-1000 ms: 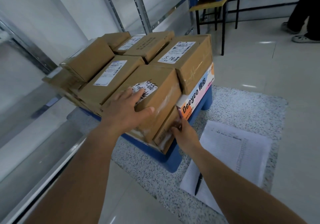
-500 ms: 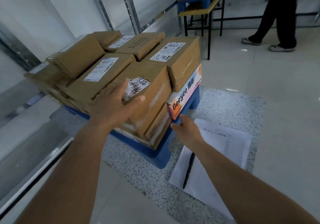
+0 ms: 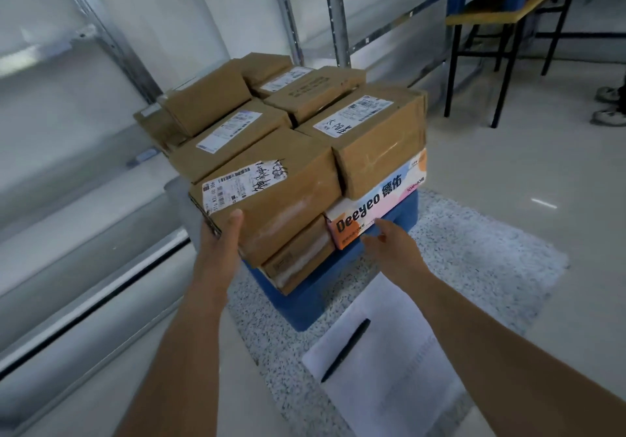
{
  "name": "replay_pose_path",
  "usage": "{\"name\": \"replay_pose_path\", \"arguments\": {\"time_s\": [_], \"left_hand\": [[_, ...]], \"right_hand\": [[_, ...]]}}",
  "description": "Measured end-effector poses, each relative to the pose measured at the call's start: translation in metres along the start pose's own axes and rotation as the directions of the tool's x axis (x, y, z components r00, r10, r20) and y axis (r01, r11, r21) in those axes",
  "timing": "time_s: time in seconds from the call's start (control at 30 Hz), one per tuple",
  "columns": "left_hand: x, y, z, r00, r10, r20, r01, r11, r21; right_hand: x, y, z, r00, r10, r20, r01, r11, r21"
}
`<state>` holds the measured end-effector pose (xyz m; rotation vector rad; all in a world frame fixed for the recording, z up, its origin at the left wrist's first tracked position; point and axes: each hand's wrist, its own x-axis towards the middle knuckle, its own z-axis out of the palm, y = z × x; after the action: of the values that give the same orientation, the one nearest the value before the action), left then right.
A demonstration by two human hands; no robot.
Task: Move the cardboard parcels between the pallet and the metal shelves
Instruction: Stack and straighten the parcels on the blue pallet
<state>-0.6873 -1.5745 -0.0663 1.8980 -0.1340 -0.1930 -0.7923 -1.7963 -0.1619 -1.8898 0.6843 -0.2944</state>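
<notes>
Several brown cardboard parcels are stacked on a blue pallet (image 3: 298,304) on the floor. The nearest parcel (image 3: 271,192) has a white label with black handwriting. My left hand (image 3: 220,243) grips its near left corner, thumb on the front face, fingers hidden round the side. My right hand (image 3: 393,247) hovers with relaxed fingers just below a white and orange "Deeyeo" box (image 3: 369,213) and holds nothing. That box lies under a labelled parcel (image 3: 376,135). A flat parcel (image 3: 298,260) lies under the nearest one.
Metal shelves (image 3: 101,220) run along the left, with uprights behind the stack. A sheet of paper (image 3: 389,369) with a black pen (image 3: 345,348) lies on a speckled mat (image 3: 474,250). A table (image 3: 508,13) with more parcels stands at back right, beside a person's shoes (image 3: 609,108).
My left hand slid off the top of the nearest parcel to its near left corner. My right hand pulled back from the stack's lower front and now hovers free.
</notes>
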Motion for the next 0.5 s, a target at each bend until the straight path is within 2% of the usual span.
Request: {"name": "replay_pose_path", "arguments": {"time_s": [0.1,0.37,0.5], "left_hand": [[-0.001,0.001,0.009,0.997,-0.058,-0.056,0.052,0.992,-0.112],[-0.008,0.012,0.024,0.988,-0.079,-0.131,0.060,0.988,-0.140],[-0.006,0.005,0.017,0.993,-0.075,-0.094,0.061,0.989,-0.137]], "right_hand": [[0.011,0.007,-0.020,0.998,-0.013,0.058,0.012,1.000,0.018],[0.021,0.015,-0.035,0.990,-0.021,0.143,0.016,0.999,0.033],[0.022,0.015,-0.034,0.991,-0.040,0.131,0.042,0.999,-0.015]]}}
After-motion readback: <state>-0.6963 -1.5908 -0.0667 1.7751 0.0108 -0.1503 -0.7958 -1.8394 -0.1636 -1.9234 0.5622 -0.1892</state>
